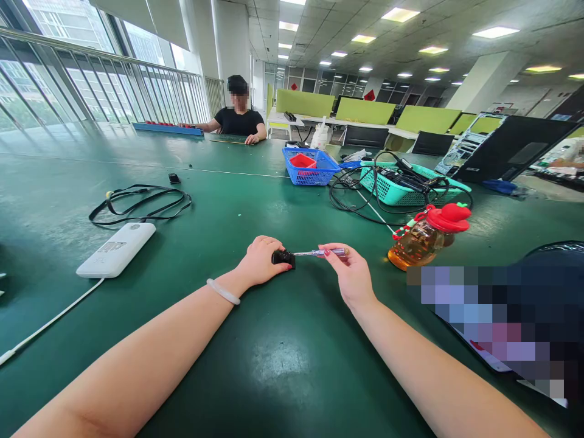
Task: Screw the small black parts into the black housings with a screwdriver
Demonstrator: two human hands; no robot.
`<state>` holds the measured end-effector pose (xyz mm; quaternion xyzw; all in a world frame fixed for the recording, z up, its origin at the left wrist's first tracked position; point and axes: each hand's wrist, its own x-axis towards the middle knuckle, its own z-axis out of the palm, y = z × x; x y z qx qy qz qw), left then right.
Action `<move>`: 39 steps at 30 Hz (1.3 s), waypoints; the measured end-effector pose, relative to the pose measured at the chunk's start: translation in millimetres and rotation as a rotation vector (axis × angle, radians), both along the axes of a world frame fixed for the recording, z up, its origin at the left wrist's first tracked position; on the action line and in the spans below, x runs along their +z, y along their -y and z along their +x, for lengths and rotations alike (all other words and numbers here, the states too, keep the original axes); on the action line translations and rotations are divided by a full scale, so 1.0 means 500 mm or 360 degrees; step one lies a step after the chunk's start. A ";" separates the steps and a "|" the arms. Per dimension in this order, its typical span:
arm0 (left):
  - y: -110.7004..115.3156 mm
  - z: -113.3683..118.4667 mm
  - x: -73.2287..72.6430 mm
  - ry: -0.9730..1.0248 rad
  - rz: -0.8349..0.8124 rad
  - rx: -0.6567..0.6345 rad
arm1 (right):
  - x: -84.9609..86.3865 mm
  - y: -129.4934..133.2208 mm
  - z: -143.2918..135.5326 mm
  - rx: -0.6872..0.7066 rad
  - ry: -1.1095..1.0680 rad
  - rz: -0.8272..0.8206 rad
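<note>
Near the middle of the green table [205,340], my left hand [261,261] is closed around a small black block-like part [283,258], with the thumb on its near side. I cannot make out the part's exact kind. My right hand [352,272] pinches a screwdriver [314,252] by its clear, purplish handle. The thin metal shaft points left, and its tip meets the right side of the black part. Fingers of my left hand hide much of that part.
To the left lie a white power bank [117,249] and a looped black cable [141,204]. A blue basket [310,173], a teal basket [392,191] with cables, and a red-lidded bottle [417,243] stand to the right. Across the table sits a person [239,118].
</note>
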<state>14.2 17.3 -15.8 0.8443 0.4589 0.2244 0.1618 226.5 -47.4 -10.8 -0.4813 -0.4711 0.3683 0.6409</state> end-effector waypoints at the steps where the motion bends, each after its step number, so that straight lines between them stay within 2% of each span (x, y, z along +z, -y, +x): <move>1: 0.000 0.000 0.001 0.0008 -0.0009 -0.0023 | -0.001 -0.003 0.001 0.0003 -0.0100 -0.0015; 4: 0.002 -0.001 0.004 0.0034 -0.0037 -0.0099 | -0.006 -0.013 0.007 0.0020 -0.0326 -0.0061; 10: 0.016 0.004 0.018 0.0020 -0.0013 -0.0296 | -0.012 -0.024 0.016 0.0094 -0.0538 -0.0249; 17: 0.025 0.005 0.027 0.0006 -0.0041 -0.0464 | -0.010 -0.026 0.016 0.0117 -0.0679 -0.0430; 20: 0.026 0.005 0.026 0.0010 -0.0024 -0.0541 | -0.014 -0.028 0.021 0.0114 -0.0692 -0.0410; 24: 0.028 0.005 0.027 -0.0003 -0.0028 -0.0622 | -0.020 -0.031 0.029 0.0217 -0.0626 -0.0370; 28: 0.029 0.005 0.027 0.0014 0.0002 -0.0652 | -0.024 -0.033 0.031 0.0274 -0.0595 -0.0356; 34: 0.027 0.006 0.023 -0.0019 0.0033 -0.0654 | -0.021 -0.033 0.031 0.0191 -0.0713 -0.0387; 39: 0.025 0.006 0.022 -0.0044 0.0029 -0.0624 | -0.016 -0.029 0.029 0.0211 -0.0759 -0.0404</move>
